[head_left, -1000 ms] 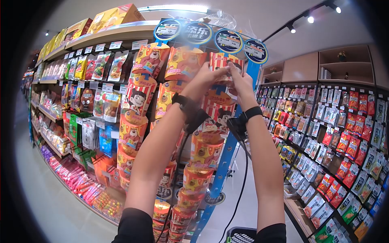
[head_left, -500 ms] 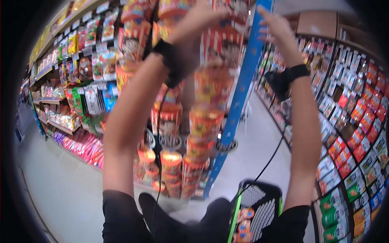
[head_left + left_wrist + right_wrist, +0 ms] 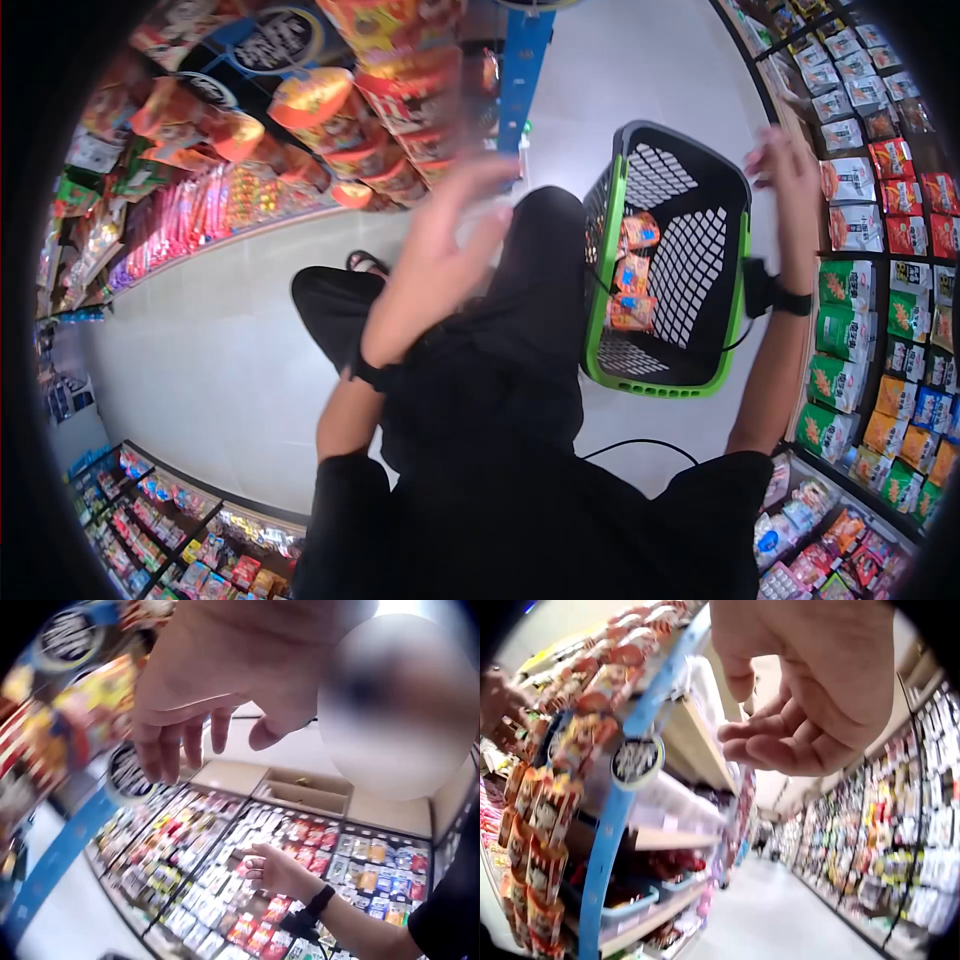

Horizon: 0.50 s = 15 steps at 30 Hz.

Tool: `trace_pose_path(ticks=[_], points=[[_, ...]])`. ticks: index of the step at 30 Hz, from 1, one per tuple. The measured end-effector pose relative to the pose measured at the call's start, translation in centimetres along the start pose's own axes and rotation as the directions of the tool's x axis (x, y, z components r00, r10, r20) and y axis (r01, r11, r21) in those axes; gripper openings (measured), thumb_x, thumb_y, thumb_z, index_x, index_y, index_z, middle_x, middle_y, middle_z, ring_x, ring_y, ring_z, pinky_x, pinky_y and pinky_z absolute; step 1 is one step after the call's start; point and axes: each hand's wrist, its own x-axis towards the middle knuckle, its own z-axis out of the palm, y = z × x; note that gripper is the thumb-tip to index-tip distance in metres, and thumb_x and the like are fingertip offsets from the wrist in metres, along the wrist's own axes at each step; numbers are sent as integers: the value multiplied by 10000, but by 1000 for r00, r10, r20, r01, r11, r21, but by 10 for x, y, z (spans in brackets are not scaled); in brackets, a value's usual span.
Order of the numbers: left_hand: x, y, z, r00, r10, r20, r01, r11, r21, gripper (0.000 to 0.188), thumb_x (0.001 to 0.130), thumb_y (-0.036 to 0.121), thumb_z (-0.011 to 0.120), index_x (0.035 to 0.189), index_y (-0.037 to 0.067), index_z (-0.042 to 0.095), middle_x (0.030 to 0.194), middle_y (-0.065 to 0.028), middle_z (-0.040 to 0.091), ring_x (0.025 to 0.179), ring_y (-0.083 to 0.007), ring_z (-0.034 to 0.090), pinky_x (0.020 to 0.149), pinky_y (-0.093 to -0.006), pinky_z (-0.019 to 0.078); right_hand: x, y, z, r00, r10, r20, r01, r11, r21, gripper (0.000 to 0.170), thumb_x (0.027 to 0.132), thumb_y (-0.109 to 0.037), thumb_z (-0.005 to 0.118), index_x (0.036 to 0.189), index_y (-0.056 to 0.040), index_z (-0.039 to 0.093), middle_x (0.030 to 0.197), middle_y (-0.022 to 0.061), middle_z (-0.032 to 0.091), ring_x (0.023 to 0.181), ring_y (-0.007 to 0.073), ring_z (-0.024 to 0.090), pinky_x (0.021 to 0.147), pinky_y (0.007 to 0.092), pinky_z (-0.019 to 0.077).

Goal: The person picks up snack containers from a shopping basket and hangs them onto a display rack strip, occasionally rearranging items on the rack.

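My left hand (image 3: 445, 250) is blurred in the head view, in front of the black trousers and near the hanging snack cups (image 3: 405, 95). In the left wrist view its fingers (image 3: 171, 750) hang relaxed with nothing in them. Off to the right, my right hand (image 3: 788, 180) is raised beside the basket's far right corner. The right wrist view shows its fingers (image 3: 780, 746) loosely bent and holding nothing. A black basket with a green rim (image 3: 612, 200) stands on the floor between my leg and the right-hand shelves. Several orange snack packs (image 3: 632, 272) lie along its left side.
A blue upright post (image 3: 520, 80) edges the snack display. Bagged snacks (image 3: 845, 320) hang along the right wall, and pink packs (image 3: 185, 225) line the left shelf's bottom. A black cable (image 3: 640, 443) runs over the pale floor (image 3: 220, 350).
Both hands have left the upper snack cups and come down, the right moving out to the right. The view has tilted down, bringing the whole basket into sight.
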Motion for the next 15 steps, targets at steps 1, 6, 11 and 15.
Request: trace_pose_path(ticks=[1,6,11,15], points=[[-15,-26,13,991,-85,107,73,991,110,351,881,53,524,1230,11,519,1242,-146,549,1158,-244,538,993,-346,413,-8,51,9,994,113,-5,-112,993,45,265,957,-281,522,1066,-59,616,766,17,641,625,62,582,532,175,414],[-83,-93,123,850,-139,509,-9,961,276,382,829,95,592,1206,44,564,1300,-179,506,1228,-356,469,1032,-410,391,-70,299,45,876,482,-1,-480,874,-77,340,935,-343,544,1110,-54,580,755,32,637,592,106,598,488,212,446],[-121,-123,176,691,-104,715,-214,915,341,394,790,165,644,1158,36,596,1347,-181,452,1280,-376,401,1062,-471,347,-184,474,99,559,816,145,-629,532,-567,429,864,-338,581,1133,-8,538,779,108,651,642,202,643,476,320,499],[-118,-145,173,732,-195,653,-114,910,399,410,765,166,659,1145,25,600,1311,-211,467,1255,-379,426,1059,-457,354,-231,534,130,424,895,142,-684,419,-597,624,759,-436,648,1193,-8,512,1122,270,611,1072,370,600,877,441,488]])
